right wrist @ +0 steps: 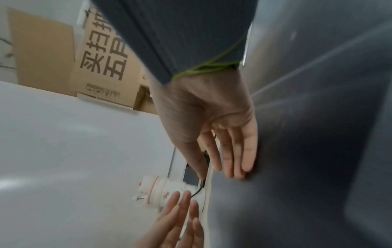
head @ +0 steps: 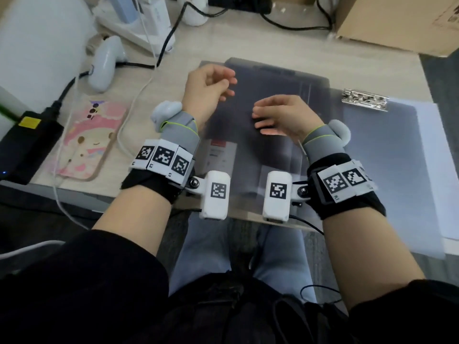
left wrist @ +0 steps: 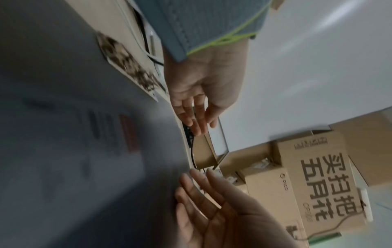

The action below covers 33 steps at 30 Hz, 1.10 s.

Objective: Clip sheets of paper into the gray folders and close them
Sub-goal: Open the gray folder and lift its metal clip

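Note:
A closed dark gray folder (head: 273, 78) lies flat in the middle of the desk, with another gray cover edge showing beneath it. My left hand (head: 224, 86) hovers over its far left part, fingers loosely curled and holding nothing. My right hand (head: 263, 117) is above the folder's middle, fingers relaxed and empty. In the left wrist view the left hand (left wrist: 197, 120) shows straight fingers beside the gray folder (left wrist: 74, 151). In the right wrist view the right hand's fingertips (right wrist: 239, 172) are close to or on the gray surface (right wrist: 297, 167). To the right lies a gray folder panel (head: 380, 170) with a metal clip (head: 363, 103).
White paper (head: 439, 170) shows under the right panel's edge. A phone in a pink case (head: 92, 142), a black power adapter (head: 27, 142), a white controller (head: 104, 63) and cables occupy the left side. A cardboard box (head: 397, 21) stands at the back right.

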Available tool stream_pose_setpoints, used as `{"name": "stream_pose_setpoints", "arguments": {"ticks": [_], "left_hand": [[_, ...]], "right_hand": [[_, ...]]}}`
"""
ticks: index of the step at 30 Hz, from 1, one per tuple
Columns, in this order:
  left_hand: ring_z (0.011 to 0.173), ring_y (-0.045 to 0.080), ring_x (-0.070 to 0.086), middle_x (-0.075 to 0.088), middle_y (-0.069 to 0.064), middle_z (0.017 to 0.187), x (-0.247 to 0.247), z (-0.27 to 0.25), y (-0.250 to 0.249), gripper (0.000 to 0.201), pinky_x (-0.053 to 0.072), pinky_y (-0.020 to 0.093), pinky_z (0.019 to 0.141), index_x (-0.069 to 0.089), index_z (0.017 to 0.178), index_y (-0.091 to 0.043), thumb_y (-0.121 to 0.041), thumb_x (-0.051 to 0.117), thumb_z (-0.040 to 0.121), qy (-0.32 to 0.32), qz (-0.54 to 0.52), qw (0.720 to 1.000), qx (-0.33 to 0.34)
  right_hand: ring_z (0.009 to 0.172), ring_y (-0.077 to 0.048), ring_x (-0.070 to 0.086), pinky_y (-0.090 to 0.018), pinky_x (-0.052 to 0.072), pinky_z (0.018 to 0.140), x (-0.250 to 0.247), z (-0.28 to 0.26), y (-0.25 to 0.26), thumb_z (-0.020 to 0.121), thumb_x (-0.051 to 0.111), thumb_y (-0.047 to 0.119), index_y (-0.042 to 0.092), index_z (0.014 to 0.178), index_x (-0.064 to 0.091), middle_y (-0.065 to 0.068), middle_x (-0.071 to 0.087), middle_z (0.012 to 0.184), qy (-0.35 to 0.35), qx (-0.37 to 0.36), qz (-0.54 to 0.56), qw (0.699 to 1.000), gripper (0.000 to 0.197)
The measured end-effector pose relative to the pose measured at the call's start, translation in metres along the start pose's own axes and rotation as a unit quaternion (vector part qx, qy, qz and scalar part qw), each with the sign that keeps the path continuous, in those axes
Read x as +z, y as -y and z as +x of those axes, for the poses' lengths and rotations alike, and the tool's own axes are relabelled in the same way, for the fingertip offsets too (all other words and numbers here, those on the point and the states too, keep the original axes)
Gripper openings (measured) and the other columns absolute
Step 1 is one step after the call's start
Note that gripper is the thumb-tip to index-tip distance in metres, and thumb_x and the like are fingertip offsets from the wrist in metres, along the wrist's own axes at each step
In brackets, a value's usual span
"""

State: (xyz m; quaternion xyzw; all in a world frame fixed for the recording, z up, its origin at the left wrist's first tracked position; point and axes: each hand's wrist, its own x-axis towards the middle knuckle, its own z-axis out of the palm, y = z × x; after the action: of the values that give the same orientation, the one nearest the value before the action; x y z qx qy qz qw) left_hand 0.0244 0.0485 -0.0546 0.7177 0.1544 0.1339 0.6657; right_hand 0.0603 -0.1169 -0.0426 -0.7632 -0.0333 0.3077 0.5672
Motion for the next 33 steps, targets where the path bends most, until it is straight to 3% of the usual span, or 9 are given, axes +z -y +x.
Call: {"name": "stream_pose_setpoints", "arguments": {"ticks": [4,10,13,17,19,22,28,31,33], "left_hand": [[0.052,-0.005,0.06,0.064,-0.004,0.079,0.047,0.001,-0.002,0.031,0.042,0.011,0.055,0.058,0.078,-0.023,0.005,0.046,0.088,0.074,0.027,0.997,-0.015],[0.073,0.005,0.059,0.063,-0.006,0.083,0.111,0.006,-0.001,0.035,0.044,0.011,0.058,0.064,0.093,-0.014,0.011,0.044,0.08,0.157,0.092,0.982,-0.055],[0.07,0.004,0.054,0.063,0.001,0.089,0.139,0.011,-0.002,0.033,0.042,0.008,0.055,0.066,0.107,-0.007,0.007,0.048,0.083,0.172,0.124,0.976,-0.045],[0.083,0.011,0.062,0.067,0.012,0.116,0.181,0.017,0.0,0.031,0.05,0.019,0.072,0.063,0.117,-0.009,-0.008,0.052,0.088,0.175,0.166,0.97,-0.029],[0.111,0.021,0.061,0.064,0.008,0.125,0.194,0.025,-0.001,0.034,0.049,0.028,0.092,0.061,0.122,-0.01,-0.013,0.053,0.089,0.181,0.195,0.964,-0.026],[0.12,0.024,0.057,0.063,0.005,0.127,0.203,0.035,0.0,0.035,0.047,0.031,0.097,0.06,0.123,-0.012,-0.014,0.053,0.089,0.18,0.219,0.959,-0.023],[0.093,0.027,0.065,0.068,0.012,0.111,0.22,0.056,0.005,0.03,0.051,0.036,0.089,0.063,0.115,-0.009,-0.011,0.056,0.087,0.173,0.224,0.959,-0.006],[0.047,-0.002,0.057,0.063,-0.001,0.076,0.225,0.067,0.007,0.022,0.052,0.025,0.065,0.064,0.108,-0.007,-0.01,0.054,0.088,0.163,0.226,0.96,-0.005],[0.035,-0.004,0.054,0.058,-0.007,0.066,0.225,0.073,0.008,0.011,0.049,0.02,0.05,0.065,0.09,-0.016,-0.011,0.056,0.088,0.147,0.229,0.962,-0.002]], "right_hand": [[0.064,-0.009,0.056,-0.021,0.049,0.064,-0.052,0.002,-0.015,0.079,0.071,0.011,0.018,0.08,0.062,0.001,0.059,0.073,-0.177,-0.003,-0.026,0.984,0.012],[0.104,-0.015,0.058,-0.029,0.045,0.101,-0.113,-0.007,-0.035,0.072,0.074,0.02,0.015,0.114,0.067,-0.002,0.064,0.106,-0.34,0.016,-0.123,0.932,0.043],[0.138,-0.031,0.03,-0.035,0.026,0.114,-0.133,-0.009,-0.041,0.077,0.072,0.032,0.014,0.137,0.044,-0.01,0.037,0.146,-0.349,0.088,-0.215,0.908,0.069],[0.149,-0.029,-0.005,-0.053,0.006,0.119,-0.146,-0.004,-0.052,0.075,0.071,0.047,0.004,0.151,0.011,-0.013,0.0,0.16,-0.276,0.16,-0.277,0.906,0.106],[0.149,-0.026,-0.01,-0.06,0.001,0.117,-0.153,0.001,-0.053,0.073,0.071,0.052,0.007,0.152,0.005,-0.007,-0.006,0.161,-0.249,0.159,-0.302,0.907,0.112],[0.15,-0.024,-0.007,-0.06,-0.001,0.115,-0.162,0.01,-0.049,0.074,0.071,0.052,0.007,0.152,0.009,-0.003,-0.002,0.162,-0.222,0.13,-0.308,0.916,0.109],[0.15,-0.022,-0.004,-0.055,-0.003,0.118,-0.172,0.024,-0.047,0.076,0.07,0.047,0.007,0.15,0.017,-0.002,0.003,0.162,-0.204,0.09,-0.29,0.931,0.1],[0.15,-0.021,-0.011,-0.05,-0.009,0.118,-0.17,0.025,-0.053,0.076,0.069,0.047,0.006,0.152,0.002,-0.004,-0.007,0.162,-0.207,0.086,-0.286,0.932,0.109],[0.149,-0.024,-0.015,-0.045,-0.01,0.119,-0.168,0.025,-0.056,0.075,0.071,0.047,0.003,0.151,-0.003,-0.008,-0.012,0.161,-0.218,0.095,-0.278,0.931,0.115]]}}
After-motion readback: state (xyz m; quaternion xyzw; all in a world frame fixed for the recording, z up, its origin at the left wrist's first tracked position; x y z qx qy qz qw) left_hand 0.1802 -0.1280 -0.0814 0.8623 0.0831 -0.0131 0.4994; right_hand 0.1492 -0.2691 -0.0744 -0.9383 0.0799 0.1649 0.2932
